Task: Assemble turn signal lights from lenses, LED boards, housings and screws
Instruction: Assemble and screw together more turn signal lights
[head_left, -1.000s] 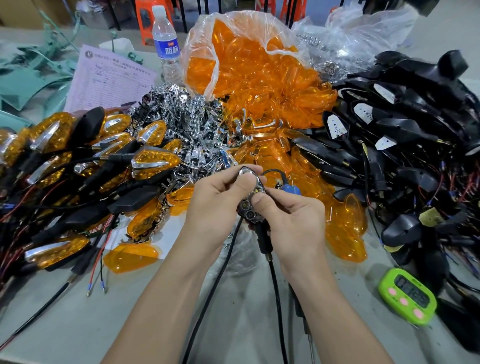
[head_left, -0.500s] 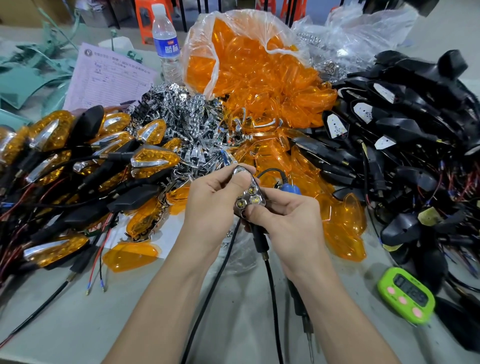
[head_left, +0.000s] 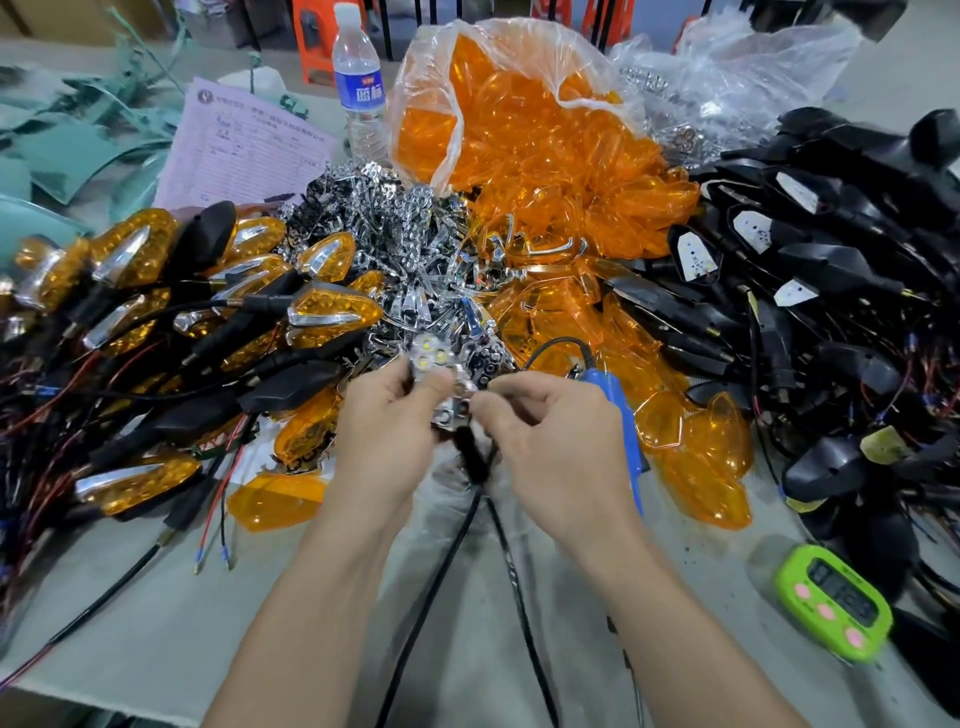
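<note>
At the table's middle, my left hand (head_left: 387, 415) grips a half-built turn signal (head_left: 441, 382), its chrome reflector and LED spots facing up. Its black stalk (head_left: 475, 457) hangs down between my hands. My right hand (head_left: 550, 441) is beside it, fingers curled and pinching at the unit's right edge; a blue electric screwdriver (head_left: 621, 410) lies under that hand. Whether a screw sits in the fingertips cannot be made out. Loose orange lenses (head_left: 691, 457) lie right of my hands. Black housings with LED boards (head_left: 810, 270) are heaped at the right.
Finished amber signals (head_left: 156, 291) are piled on the left, chrome reflectors (head_left: 405, 244) behind my hands, a bag of orange lenses (head_left: 524, 124) at the back. A water bottle (head_left: 361, 88), a paper form (head_left: 244, 150) and a green timer (head_left: 831, 605) also stand on the table. Cables run toward me.
Both hands have moved forward, away from me, and the unit has tilted so its LED face shows more. My right hand has shifted right, off the front of the unit.
</note>
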